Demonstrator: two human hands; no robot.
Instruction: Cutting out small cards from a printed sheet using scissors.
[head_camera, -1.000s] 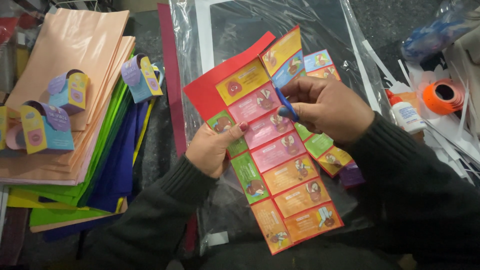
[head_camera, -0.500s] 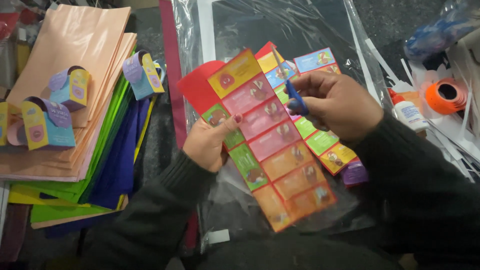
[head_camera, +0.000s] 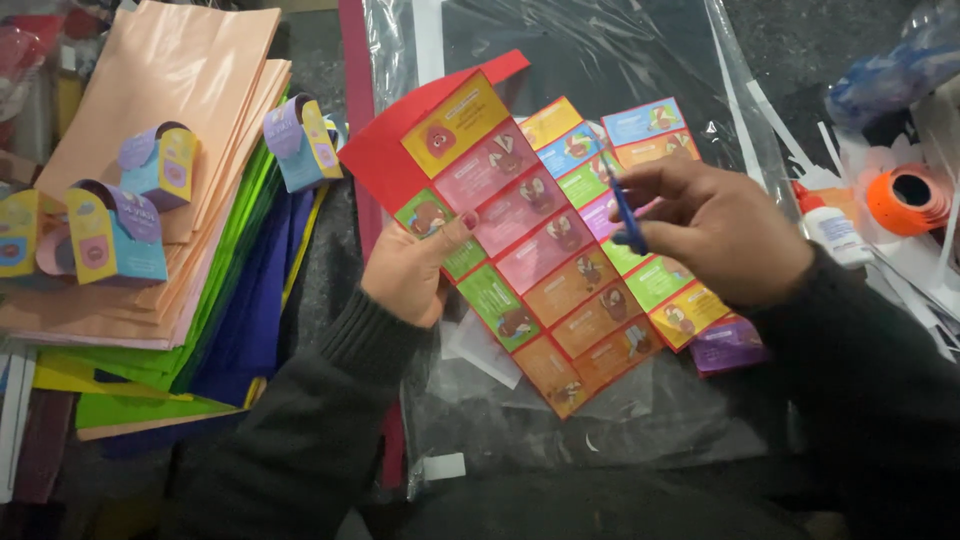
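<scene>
Moved: since a second ago the sheet (head_camera: 520, 240) has flattened out and swung so its red top corner points to 12 o'clock; the scissors (head_camera: 624, 212) have left the sheet's middle for its right edge.
Sheet: red card covered with a grid of small picture labels in yellow, pink, green and orange, held up over the middle of the counter (head_camera: 320, 260), above a clear plastic sleeve (head_camera: 560, 40).
Left hand (head_camera: 410, 275): closed in a pinch on the sheet's left edge at 9 o'clock, thumb on a green label.
Right hand (head_camera: 720, 235): closed round the blue scissors at 3 o'clock of the sheet; blades look nearly shut, tip pointing up.
Risk: the sheet is held at one edge only, so it may sag or twist and a cut could run through a label instead of along the red border; the blade tip is also near the left thumb's side of the card.
Second sheet (head_camera: 650, 200): similar labels in blue, green, yellow and purple, lying under the right hand.
Boxes (head_camera: 115, 235): small arched packages, purple, yellow and blue, at 9 o'clock on stacked coloured paper (head_camera: 170, 100).
Glue bottle (head_camera: 830, 230): white, red cap, at 3 o'clock.
Tape roll (head_camera: 905, 195): orange, farther right.
</scene>
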